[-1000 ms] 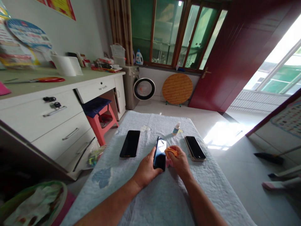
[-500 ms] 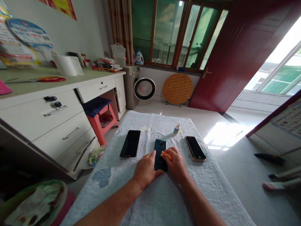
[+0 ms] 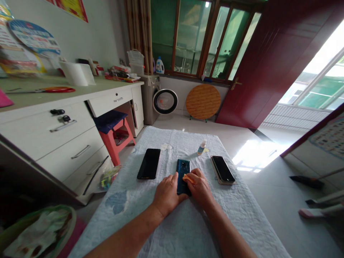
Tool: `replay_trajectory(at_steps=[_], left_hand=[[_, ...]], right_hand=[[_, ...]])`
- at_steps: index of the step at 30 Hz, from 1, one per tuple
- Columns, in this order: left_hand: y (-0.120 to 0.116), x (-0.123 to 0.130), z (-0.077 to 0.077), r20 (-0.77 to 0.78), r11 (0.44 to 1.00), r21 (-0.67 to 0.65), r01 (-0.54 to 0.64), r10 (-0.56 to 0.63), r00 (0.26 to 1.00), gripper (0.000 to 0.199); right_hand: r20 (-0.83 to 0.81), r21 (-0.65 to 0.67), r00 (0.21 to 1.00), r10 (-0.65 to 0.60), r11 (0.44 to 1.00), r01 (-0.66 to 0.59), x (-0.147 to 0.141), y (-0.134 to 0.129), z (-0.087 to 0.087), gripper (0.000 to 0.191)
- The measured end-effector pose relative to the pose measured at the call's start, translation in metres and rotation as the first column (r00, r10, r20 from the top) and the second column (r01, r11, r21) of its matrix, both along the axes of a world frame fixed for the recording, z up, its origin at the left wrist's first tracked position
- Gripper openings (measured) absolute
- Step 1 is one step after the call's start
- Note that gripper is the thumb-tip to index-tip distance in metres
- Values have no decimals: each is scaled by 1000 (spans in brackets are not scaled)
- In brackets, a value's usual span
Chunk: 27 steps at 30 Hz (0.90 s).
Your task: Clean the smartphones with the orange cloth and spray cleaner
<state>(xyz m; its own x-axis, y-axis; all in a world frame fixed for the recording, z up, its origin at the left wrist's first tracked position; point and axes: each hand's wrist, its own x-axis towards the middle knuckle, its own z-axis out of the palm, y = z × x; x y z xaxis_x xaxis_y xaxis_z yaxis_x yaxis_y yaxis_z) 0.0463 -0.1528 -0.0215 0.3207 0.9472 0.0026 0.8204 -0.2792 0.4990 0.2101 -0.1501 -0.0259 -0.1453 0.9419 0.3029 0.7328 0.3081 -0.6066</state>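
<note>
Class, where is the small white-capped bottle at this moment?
In the head view, the small bottle stands right of centre near the far end of the pale blue cloth, beyond and between the blue phone and the right-hand black phone.

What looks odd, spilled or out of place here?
I see no spill around the blue phone under the orange cloth in the right hand. One mild oddity, in the background: the washing machine's round door stands open, though nobody is seen using it.

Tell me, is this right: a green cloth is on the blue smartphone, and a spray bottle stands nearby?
Not quite: the cloth is orange, as the head view shows. It is on the blue smartphone, and the spray bottle stands nearby.
</note>
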Motion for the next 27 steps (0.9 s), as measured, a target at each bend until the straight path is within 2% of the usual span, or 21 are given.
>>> replay_trajectory(at_steps=[8, 11, 15, 18, 22, 27], left_hand=[[0, -1, 2, -18, 1000, -22, -3, 3, 1000, 77], [0, -2, 0, -10, 1000, -24, 7, -7, 1000, 78], [1, -3, -4, 1, 1000, -22, 1, -1, 1000, 78], [2, -3, -6, -4, 1000, -16, 7, -7, 1000, 78], [1, -3, -6, -9, 1000, 0, 30, -30, 1000, 72], [0, -4, -2, -8, 1000, -14, 13, -13, 1000, 64]], right_hand=[[-37, 18, 999, 0, 1000, 1, 0, 0, -3, 19], [-19, -10, 997, 79, 997, -79, 1, -1, 2, 20], [-15, -125, 976, 217, 968, -217, 3, -6, 16, 21], [-19, -170, 965, 261, 950, -261, 4, -10, 21, 21], [-2, -156, 976, 216, 964, -213, 4, -3, 16, 20], [107, -91, 990, 90, 993, -80, 9, 26, 5, 14]])
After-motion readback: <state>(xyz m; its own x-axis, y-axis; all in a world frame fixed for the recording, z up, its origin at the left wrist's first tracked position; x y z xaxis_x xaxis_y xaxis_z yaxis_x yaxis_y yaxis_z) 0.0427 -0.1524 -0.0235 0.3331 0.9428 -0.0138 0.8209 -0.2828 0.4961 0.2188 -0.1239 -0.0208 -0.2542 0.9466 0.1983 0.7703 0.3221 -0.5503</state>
